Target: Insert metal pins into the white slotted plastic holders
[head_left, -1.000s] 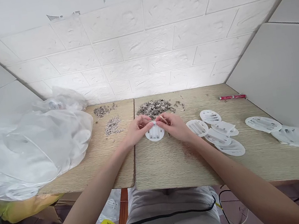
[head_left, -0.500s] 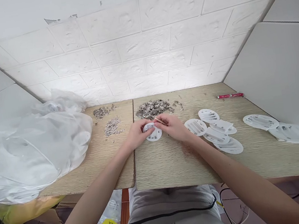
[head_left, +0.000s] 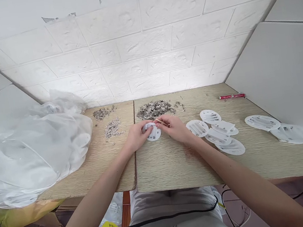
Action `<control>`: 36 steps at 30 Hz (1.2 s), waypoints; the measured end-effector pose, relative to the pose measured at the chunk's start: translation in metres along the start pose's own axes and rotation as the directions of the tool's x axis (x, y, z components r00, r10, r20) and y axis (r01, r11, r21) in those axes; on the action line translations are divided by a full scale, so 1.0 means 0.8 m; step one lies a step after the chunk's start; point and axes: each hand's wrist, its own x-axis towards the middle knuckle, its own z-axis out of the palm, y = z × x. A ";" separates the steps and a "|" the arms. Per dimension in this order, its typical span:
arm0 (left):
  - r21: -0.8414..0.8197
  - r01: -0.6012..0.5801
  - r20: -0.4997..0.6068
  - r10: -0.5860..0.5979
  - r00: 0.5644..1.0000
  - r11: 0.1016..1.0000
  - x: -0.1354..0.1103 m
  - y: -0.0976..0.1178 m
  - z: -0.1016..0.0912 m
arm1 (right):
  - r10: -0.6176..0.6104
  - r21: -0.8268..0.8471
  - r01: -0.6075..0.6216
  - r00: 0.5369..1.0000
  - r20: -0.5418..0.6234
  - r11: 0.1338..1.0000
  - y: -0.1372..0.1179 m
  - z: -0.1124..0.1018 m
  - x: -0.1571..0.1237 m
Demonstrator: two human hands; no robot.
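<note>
The wood-grained surface (head_left: 176,163) spreads widest, carrying near its wall side a main heap of metal pieces (head_left: 153,109), from which I place everything else. Well left of that heap slumps a big translucent plastic bag (head_left: 35,153). To its right, on the nearer side, a cluster of loose discs (head_left: 218,136) overlaps, with two further discs (head_left: 262,123) beyond.

Just this side of the heap are the left hand (head_left: 137,135) and right hand (head_left: 175,128). Left of it lie a darker small pile (head_left: 102,114) and a paler one (head_left: 113,128); well right, a red rod (head_left: 232,96).

Directly on the heap's near side is the white disc (head_left: 154,134), gripped by the left fingers, thumb across its face. The right fingers pinch a thin stick (head_left: 162,122); whether they also clasp the disc, I cannot tell.

The step in hand seems to be fine work at the disc's far edge; the next move probably calls for a firm left grip and precise right fingertips.
</note>
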 end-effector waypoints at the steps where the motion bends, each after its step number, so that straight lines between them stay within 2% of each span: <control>1: 0.015 0.012 -0.021 -0.012 1.000 1.000 0.000 0.000 0.000 | -0.005 0.002 0.005 1.000 -0.001 1.000 0.000 0.000 0.000; 5: 0.063 0.053 -0.076 -0.048 0.996 0.997 0.001 -0.002 0.001 | -0.015 0.006 0.015 1.000 0.002 1.000 -0.001 0.000 -0.001; 14: 0.071 0.095 -0.101 -0.087 0.991 0.993 0.003 -0.010 0.001 | -0.072 -0.042 0.073 0.997 0.028 0.996 0.002 0.007 -0.003; 16: 0.004 0.099 -0.098 -0.098 0.990 0.995 0.004 -0.010 0.002 | -0.065 -0.093 0.066 0.998 0.012 0.994 0.004 0.008 -0.003; 20: -0.287 0.114 -0.033 -0.128 0.991 0.951 0.005 -0.007 0.001 | -0.005 -0.169 -0.003 0.999 -0.042 0.986 0.007 0.005 -0.002; 24: -0.484 0.130 -0.041 -0.171 0.984 0.865 0.005 0.001 -0.010 | -0.008 -0.114 0.010 1.000 0.013 0.993 0.003 0.001 0.000; 29: -0.579 0.148 -0.033 -0.204 0.978 0.802 0.007 0.004 -0.019 | -0.006 0.015 0.007 1.000 -0.027 1.000 -0.003 0.001 0.000; 33: -0.583 0.159 0.015 -0.185 0.983 0.797 0.006 0.008 -0.018 | 0.017 0.071 -0.010 0.995 -0.099 0.997 -0.001 0.000 -0.001; 36: -0.562 0.171 0.066 -0.162 0.985 0.809 0.005 0.011 -0.019 | 0.015 0.052 -0.007 0.989 -0.148 0.999 0.000 -0.004 0.000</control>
